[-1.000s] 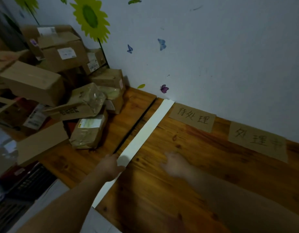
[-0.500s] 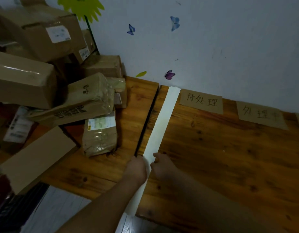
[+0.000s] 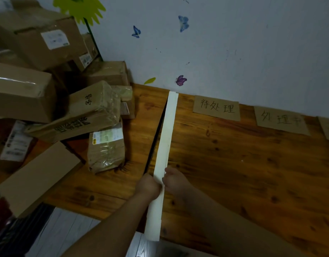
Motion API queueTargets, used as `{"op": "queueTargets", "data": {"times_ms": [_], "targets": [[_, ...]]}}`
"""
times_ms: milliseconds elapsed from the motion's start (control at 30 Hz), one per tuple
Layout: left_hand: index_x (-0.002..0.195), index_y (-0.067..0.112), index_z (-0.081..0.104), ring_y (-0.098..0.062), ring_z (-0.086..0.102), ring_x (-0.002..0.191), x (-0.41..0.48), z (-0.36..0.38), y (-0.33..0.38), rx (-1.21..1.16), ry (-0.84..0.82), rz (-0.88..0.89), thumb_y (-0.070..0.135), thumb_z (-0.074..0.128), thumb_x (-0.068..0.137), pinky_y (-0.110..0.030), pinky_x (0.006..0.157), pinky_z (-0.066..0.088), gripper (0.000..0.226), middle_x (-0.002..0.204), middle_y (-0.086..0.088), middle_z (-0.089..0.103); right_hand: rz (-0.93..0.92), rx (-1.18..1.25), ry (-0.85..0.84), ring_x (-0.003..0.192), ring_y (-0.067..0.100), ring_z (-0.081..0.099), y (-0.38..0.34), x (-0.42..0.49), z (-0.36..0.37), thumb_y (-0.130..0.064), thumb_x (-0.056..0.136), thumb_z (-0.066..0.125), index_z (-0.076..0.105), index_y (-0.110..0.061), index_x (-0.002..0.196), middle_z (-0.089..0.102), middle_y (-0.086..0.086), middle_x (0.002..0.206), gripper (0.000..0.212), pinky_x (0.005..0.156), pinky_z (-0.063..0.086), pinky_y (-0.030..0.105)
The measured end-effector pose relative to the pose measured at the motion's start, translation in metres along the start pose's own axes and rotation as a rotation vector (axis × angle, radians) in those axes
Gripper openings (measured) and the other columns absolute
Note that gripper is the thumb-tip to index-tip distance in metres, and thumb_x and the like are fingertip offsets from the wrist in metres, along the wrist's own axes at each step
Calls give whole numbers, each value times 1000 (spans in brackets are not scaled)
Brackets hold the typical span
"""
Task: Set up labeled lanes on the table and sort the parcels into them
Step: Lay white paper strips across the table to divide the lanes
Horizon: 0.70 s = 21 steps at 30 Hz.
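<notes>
A long white paper strip [image 3: 167,138] runs from the wall to the front edge of the wooden table [image 3: 234,164], along the seam between two tabletops. My left hand [image 3: 148,185] grips the strip's left edge near its lower part. My right hand [image 3: 173,180] pinches its right edge just opposite. Brown cardboard labels with handwritten characters lie by the wall: one [image 3: 216,107] right of the strip, a second [image 3: 281,120] further right, and a third [image 3: 328,129] cut off by the frame edge. A pile of taped cardboard parcels [image 3: 97,108] sits on the left.
A flat cardboard sheet [image 3: 37,175] leans off the left table's front edge. A small wrapped parcel [image 3: 106,147] lies closest to the strip. The white wall with butterfly stickers [image 3: 181,80] bounds the table's far side. Pale floor [image 3: 63,230] shows below the front edge.
My right hand came over from the bare table to the strip, and both hands now hold it side by side. The strip looks straighter along the seam. My view moved closer.
</notes>
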State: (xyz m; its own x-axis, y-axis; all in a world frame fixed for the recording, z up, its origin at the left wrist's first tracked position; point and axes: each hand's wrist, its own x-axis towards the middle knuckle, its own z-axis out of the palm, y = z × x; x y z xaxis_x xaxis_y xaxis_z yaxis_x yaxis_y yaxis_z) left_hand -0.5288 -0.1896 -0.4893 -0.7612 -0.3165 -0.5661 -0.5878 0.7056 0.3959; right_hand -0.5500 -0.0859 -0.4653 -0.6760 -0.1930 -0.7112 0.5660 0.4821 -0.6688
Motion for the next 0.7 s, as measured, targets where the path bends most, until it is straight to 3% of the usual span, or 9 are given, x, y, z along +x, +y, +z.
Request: {"op": "queueTargets", "data": {"times_ms": [33,100,167,267,367,467,600,700], "targets": [[118,10,53,-21,59,105,0,1,1,3,-9,-12,25,51,95,-23,83,45,28,119,-8,59,48,180,-66,136,30,35,0,4,-3,-2,97,42,37,2,141,43,18,144,44,114,19,30],[118,10,55,-21,59,106,-2,0,5,7,-24,-35,24,50,95,-22,82,45,27,120,-7,59,-13,219,-36,125,35,49,1,5,-4,-2,90,48,43,-6,137,48,20,137,48,105,41,41],[121,11,56,-22,59,108,-1,2,7,-25,-31,-49,24,54,93,-25,84,46,30,122,-7,59,-5,245,-43,114,33,56,7,10,-5,-1,89,51,46,-9,134,54,18,128,45,97,50,44],[123,14,55,-24,58,108,-1,2,10,-173,-30,-59,18,55,91,-29,87,48,32,122,-7,60,8,281,-100,110,26,58,5,6,-8,-2,91,52,47,-14,131,55,11,124,42,95,52,39],[123,10,54,-27,58,109,-3,-5,7,-246,11,-80,12,52,92,-32,89,49,31,122,-10,60,-5,293,-141,109,25,59,0,4,-9,-3,89,53,53,-16,115,60,5,113,30,96,50,40],[126,8,53,-31,56,111,-4,-24,-4,-280,95,-111,9,48,93,-35,90,48,33,124,-14,59,-23,233,-151,111,20,55,-14,0,1,-14,79,55,45,-17,137,57,2,126,59,91,49,35],[130,9,50,-30,55,112,-3,-46,-26,-319,161,-102,8,46,94,-31,84,45,36,126,-12,58,-38,200,-190,115,22,52,-33,2,23,-10,88,52,39,-16,142,46,7,138,56,89,49,30],[117,7,59,-29,59,105,2,-54,-39,-324,186,-112,9,47,94,-29,82,46,26,118,-13,63,-25,198,-176,110,23,55,-38,2,42,-9,88,55,41,-15,140,49,10,132,54,90,51,31]]}}
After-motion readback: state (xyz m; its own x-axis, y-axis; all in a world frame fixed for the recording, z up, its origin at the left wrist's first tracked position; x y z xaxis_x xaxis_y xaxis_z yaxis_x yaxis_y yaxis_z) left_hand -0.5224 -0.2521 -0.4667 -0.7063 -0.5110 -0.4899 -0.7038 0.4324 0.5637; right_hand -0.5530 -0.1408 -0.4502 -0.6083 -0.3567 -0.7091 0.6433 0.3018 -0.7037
